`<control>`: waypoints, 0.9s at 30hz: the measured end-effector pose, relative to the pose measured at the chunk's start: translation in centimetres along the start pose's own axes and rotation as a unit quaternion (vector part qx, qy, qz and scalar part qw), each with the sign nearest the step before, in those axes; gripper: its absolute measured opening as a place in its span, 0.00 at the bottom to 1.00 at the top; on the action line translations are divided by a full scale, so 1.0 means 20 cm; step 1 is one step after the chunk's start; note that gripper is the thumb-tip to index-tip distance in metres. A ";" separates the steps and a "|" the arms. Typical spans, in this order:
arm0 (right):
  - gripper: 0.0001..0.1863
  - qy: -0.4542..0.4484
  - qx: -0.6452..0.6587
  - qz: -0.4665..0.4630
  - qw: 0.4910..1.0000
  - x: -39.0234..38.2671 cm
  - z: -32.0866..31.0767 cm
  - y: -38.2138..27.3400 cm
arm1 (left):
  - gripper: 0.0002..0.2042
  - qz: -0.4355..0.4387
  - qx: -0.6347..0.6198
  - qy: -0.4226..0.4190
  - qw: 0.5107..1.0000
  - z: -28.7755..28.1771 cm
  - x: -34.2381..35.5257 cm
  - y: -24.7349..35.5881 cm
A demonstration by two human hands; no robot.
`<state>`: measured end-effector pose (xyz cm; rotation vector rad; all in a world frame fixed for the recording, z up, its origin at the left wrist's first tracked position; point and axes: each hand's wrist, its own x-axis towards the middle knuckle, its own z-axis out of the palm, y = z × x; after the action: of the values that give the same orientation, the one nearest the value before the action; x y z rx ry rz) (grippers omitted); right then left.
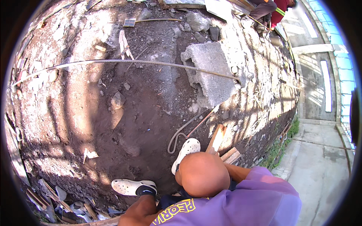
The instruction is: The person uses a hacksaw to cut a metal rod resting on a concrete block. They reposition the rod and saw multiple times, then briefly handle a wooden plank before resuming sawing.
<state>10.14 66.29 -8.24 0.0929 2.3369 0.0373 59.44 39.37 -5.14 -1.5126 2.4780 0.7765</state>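
Neither of my hands shows. My right arm (239, 172) comes out of a purple sleeve and passes behind my raised knee (203, 174), which hides the hand. My left hand is out of sight, near my other bent leg (145, 205) at the lower edge. My feet, in white clogs (130, 187), stand on dark soil. Just beyond the knee lie a cut piece of wood (216, 140), a grey looped cord (174, 141) and a thin orange rod (200, 123). I cannot make out whether anything is held.
A broken concrete block (215, 71) lies ahead, with a long thin pole (124, 61) reaching across the ground onto it. Stones (198, 21) and a flat board (218, 9) are farther off. Another person (277, 15) is at the top right. Concrete paving (315, 158) runs along the right; wood scraps (56, 196) lie lower left.
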 end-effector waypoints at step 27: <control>0.57 -0.096 0.216 -0.124 0.964 -0.03 0.15 0.05 | 0.32 -0.109 0.231 0.375 0.891 -1.30 0.18 -0.53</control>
<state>12.82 67.15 -9.92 0.0167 2.1090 -0.5833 70.69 19.87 12.01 -2.0820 2.5700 -0.5262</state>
